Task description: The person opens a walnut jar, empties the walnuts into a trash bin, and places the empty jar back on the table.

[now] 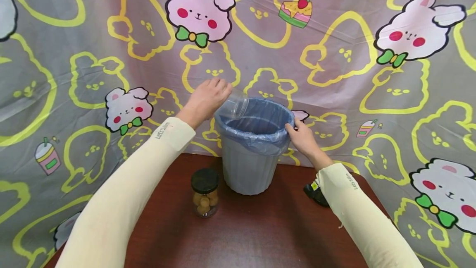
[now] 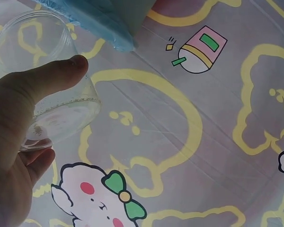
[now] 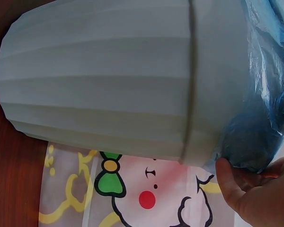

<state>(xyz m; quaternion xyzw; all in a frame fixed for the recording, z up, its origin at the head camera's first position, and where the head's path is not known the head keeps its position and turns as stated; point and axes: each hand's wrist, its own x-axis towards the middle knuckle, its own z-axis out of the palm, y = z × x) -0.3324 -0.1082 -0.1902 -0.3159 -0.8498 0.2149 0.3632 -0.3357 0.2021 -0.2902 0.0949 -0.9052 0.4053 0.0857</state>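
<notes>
Clear jar [image 1: 236, 106] is at the bin's 10 o'clock, raised above the table [image 1: 230, 235] and tipped, threaded mouth toward the bin [image 1: 250, 166]. Looks empty bar a few specks near its base, so I'd expect it light. Walls look thin but stiff; plastic or glass, can't tell, so treat as fragile. Smooth sides, likely slippery, more so if wet. Best hold: round the body below the thread, thumb opposite fingers, mouth left free. Left hand [image 1: 209, 97] has about that: thumb across the near wall, fingertips visible by the base, spread only as wide as the jar body; remaining fingers hidden. Right hand [image 1: 303, 137] is at the rim's 3 to 4 o'clock, nearly closed, thumb and fingers pinching the blue liner [image 1: 256, 136] over the edge. Liner is thin, soft film, probably tears easily; bin wall behind it looks rigid, so gripping both together is sounder. Lidded jar [image 1: 205, 195], round tan pieces inside, stands upright between the bin's 7 and 8 o'clock, untouched.
</notes>
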